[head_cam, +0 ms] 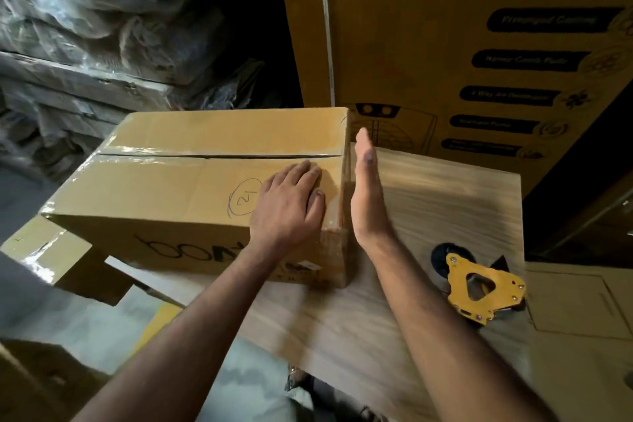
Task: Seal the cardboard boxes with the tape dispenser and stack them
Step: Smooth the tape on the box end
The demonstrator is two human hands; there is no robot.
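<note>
Here left hand (286,204) presses flat on cardboard box (164,188); right hand (368,188), fingers straight, against its end edge

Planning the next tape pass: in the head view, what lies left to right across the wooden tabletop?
Brown cardboard box marked 21 → left hand, flat on the box top → right hand, held edge-on beside the box's right end → yellow metal tape dispenser, lying on the wooden tabletop.

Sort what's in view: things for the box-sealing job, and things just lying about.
Job: brown cardboard box marked 21; yellow metal tape dispenser; smaller taped cardboard box.
Lying about: tall printed appliance carton; plastic-wrapped bundles; wood-grain tabletop.
</note>
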